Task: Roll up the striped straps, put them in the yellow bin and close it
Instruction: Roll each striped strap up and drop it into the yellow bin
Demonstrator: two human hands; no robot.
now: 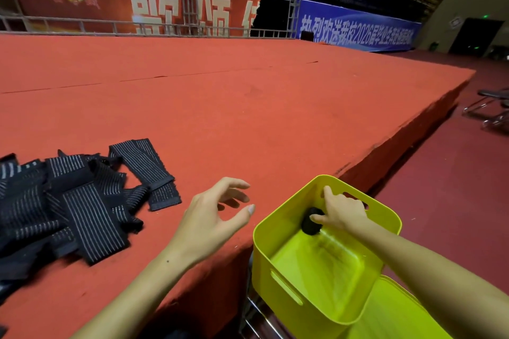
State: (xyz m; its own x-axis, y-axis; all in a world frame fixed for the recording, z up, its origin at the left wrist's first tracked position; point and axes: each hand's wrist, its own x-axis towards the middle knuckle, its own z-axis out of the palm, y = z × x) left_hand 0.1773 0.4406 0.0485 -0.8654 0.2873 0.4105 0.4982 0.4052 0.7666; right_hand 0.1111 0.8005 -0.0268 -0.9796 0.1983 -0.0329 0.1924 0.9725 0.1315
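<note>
Striped straps (pixel 74 201) lie in a loose heap on the red carpeted stage (pixel 220 96), at about nine o'clock in the head view, several of them crossing over one another and none of them rolled. One rolled strap (pixel 310 224), a small dark bundle, is already inside the yellow bin (pixel 278 270), at the far wall of it, at about four o'clock.

The bin stands just off the stage edge, on a metal frame that is only partly seen. Its lid (pixel 396 311) lies beside it at five o'clock, so the bin is open.

The right hand (pixel 341 210) reaches into the bin and holds the rolled strap with curled fingers and thumb. The left hand (pixel 214 217) hovers over the carpet between the heap and the bin, fingers relaxed and spread, holding nothing.

The person seems to be at the step of putting down one roll, with most of the heap not yet done. The risk is that the roll opens again when the fingers let go, because the elastic fabric wants to spring back and nothing fastens it. Another risk is the bin: it sits near the edge of its support, and a push from the right arm could tip it. The tangled straps may also drag each other when one is pulled out.
</note>
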